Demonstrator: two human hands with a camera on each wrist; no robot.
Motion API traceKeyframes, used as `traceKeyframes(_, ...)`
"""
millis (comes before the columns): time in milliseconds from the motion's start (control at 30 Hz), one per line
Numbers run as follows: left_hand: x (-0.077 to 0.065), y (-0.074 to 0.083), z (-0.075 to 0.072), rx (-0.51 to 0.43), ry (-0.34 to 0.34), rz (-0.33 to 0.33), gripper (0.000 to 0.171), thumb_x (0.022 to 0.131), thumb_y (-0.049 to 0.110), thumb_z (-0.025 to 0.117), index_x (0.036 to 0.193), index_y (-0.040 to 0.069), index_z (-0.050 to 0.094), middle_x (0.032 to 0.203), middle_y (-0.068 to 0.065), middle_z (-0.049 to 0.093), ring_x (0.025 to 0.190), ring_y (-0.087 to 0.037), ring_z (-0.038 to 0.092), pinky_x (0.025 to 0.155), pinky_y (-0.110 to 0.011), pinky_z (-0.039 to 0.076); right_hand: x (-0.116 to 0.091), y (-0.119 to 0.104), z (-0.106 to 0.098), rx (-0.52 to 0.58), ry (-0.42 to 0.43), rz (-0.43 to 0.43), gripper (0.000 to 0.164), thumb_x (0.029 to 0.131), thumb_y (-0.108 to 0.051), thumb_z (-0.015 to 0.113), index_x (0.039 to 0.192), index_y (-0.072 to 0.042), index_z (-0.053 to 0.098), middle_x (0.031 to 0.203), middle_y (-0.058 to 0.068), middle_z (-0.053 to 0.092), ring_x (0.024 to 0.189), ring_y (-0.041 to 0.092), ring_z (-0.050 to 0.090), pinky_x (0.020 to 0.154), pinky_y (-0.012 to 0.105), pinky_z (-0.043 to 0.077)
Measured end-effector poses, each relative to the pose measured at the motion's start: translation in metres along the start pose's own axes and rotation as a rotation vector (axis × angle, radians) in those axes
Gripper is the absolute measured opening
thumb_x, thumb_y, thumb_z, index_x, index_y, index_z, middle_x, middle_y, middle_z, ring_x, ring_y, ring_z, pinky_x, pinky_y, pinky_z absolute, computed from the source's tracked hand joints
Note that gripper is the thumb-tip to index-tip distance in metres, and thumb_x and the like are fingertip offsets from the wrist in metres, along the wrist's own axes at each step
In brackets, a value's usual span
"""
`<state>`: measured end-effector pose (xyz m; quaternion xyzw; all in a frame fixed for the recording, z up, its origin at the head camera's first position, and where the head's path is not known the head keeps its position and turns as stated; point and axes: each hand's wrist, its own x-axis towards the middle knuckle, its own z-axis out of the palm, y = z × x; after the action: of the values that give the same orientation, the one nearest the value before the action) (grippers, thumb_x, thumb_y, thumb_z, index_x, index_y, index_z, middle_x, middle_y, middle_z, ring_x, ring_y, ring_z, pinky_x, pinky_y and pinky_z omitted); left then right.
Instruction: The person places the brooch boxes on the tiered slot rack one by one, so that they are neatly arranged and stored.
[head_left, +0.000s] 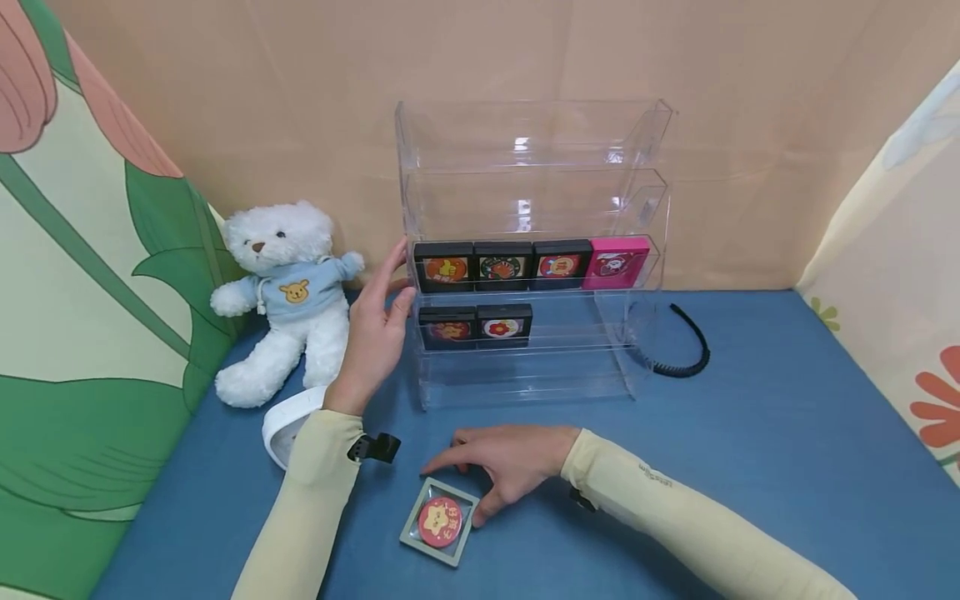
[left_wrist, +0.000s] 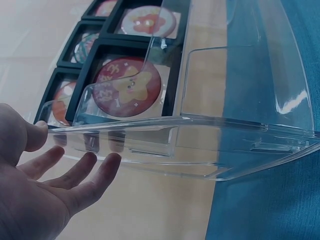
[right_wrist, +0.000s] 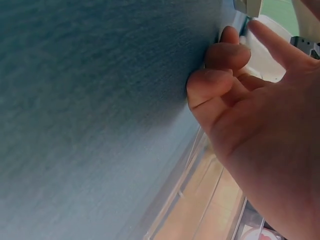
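A clear acrylic tiered rack [head_left: 525,387] stands at the back, holding black square badge frames [head_left: 504,325] and one pink frame [head_left: 617,263] on two of its tiers. My left hand [head_left: 372,337] is at the rack's left side, fingertips against its side panel [left_wrist: 200,122] and thumb by its front edge. On the table lies a grey-green square frame [head_left: 407,533] with a round red star badge [head_left: 439,522] inside. Around the frame's near-right side is my right hand [head_left: 510,462], index finger by its top corner and thumb at its right corner; its other fingers are bent.
A white teddy bear [head_left: 300,287] in a blue top sits left of the rack. A white rounded object [head_left: 281,429] is partly hidden behind the left forearm. To the right, a black coiled cord [head_left: 693,362] lies on the blue table [head_left: 750,467].
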<state>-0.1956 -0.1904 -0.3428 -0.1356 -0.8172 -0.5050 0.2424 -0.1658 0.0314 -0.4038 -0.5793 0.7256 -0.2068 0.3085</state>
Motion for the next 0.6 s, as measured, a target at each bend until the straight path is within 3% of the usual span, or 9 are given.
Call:
traceKeyframes(233, 0.0010, -0.0004, -0.0004, 0.000, 0.000, 0.008, 0.061, 0.107, 0.009, 0.051, 0.159, 0.035, 0.033, 0.156, 0.001, 0.043, 0.125, -0.030, 0.057, 0.093, -0.052, 0.053, 0.0027, 0.0009, -0.0018, 0.028, -0.015, -0.012, 0.073, 0.088, -0.037, 0.080, 0.152, -0.029, 0.048, 0.108, -0.004, 0.050, 0.091, 0.009, 0.049, 0.068, 0.019, 0.040)
traceKeyframes(600, 0.0021, -0.0025, 0.0005, 0.011, 0.003, 0.006, 0.061, 0.106, 0.008, 0.051, 0.159, 0.034, 0.034, 0.155, -0.001, 0.044, 0.125, -0.032, 0.058, 0.094, -0.053, 0.052, 0.0006, 0.0011, 0.0000, 0.024, 0.014, 0.015, 0.071, 0.085, -0.039, 0.084, 0.147, -0.030, 0.050, 0.118, -0.007, 0.052, 0.101, 0.007, 0.051, 0.081, 0.019, 0.046)
